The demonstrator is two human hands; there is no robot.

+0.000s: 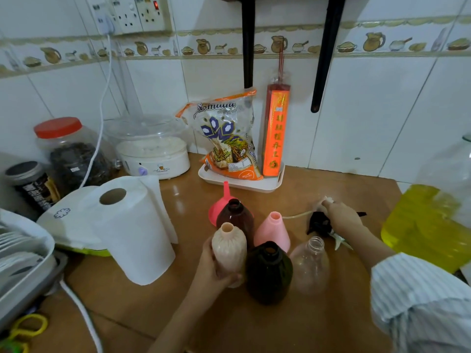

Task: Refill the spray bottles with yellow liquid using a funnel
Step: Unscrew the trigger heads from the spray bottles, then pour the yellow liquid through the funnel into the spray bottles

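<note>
Head view: the left hand (215, 270) grips the beige bottle (229, 250) among four other uncapped bottles on the table (293, 327). The right hand (340, 216) seems to pinch a white sprayer (325, 202). The funnel (224, 206) lies behind; the jug (428, 220) of yellow liquid stands right.

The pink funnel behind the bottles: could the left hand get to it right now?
Probably not at once: the left hand holds the beige bottle, and the brown bottle stands before the pink funnel.

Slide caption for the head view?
Left hand grips ribbed beige plastic bottle; right hand sets white spray head down.
</note>
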